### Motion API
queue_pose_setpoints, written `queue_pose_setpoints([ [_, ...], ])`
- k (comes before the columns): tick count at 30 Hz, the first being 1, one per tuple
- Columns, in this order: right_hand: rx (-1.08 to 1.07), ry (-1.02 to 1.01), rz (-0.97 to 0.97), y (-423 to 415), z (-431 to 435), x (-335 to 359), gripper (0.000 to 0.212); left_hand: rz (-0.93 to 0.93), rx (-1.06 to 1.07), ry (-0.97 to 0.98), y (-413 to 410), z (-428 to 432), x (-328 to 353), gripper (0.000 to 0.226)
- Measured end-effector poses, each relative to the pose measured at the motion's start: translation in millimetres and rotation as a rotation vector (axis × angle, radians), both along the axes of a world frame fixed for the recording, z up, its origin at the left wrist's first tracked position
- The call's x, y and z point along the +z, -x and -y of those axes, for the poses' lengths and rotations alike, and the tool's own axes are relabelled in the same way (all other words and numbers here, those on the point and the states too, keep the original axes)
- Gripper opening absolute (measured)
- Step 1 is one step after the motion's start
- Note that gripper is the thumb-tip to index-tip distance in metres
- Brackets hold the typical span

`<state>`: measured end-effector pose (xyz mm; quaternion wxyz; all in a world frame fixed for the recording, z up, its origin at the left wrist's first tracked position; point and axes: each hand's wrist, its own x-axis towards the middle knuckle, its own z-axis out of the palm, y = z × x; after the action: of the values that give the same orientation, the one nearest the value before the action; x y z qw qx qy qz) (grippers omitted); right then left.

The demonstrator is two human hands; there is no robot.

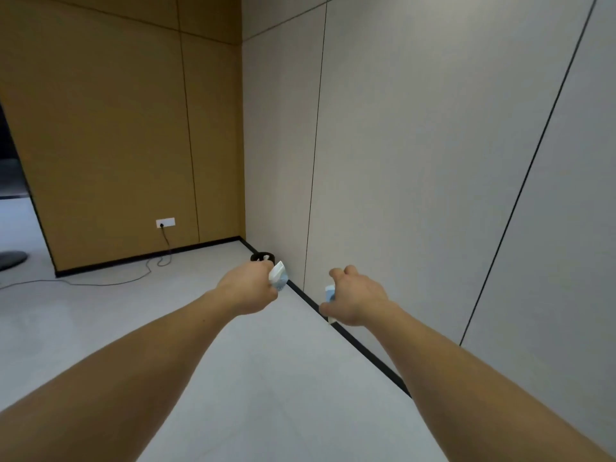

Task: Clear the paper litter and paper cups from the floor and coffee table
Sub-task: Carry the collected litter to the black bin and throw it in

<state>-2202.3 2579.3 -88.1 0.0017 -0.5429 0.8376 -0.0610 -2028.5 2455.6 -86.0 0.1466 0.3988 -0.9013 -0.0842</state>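
Now your left hand (248, 290) grips a paper cup (278, 277), your right hand (358, 300) curls round a paper scrap (330, 292), both near the black bin (258, 257); light, crushable; hold the sides gently.

Grey wall (433, 161) shuts off the right side throughout; the right hand (356, 298) is just beside it. Left of the grey wall, the floor (266, 378) lies open beneath both forearms. At the grey wall's foot stands a small black round object (262, 256). Well left of it, a cable (100, 284) trails across the floor.
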Motion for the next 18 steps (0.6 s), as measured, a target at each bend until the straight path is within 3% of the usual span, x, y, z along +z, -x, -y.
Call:
queue_pose_setpoints([
  [11, 0.12, -0.012, 0.01, 178.5, 228.2, -8.3, 0.063, -0.055, 0.139, -0.032, 156.7, 202.4, -16.7, 0.02],
  [18, 0.197, -0.051, 0.036, 238.2, 380.5, -23.6, 0.069, -0.026, 0.205, -0.071, 213.6, 326.7, -35.9, 0.019],
])
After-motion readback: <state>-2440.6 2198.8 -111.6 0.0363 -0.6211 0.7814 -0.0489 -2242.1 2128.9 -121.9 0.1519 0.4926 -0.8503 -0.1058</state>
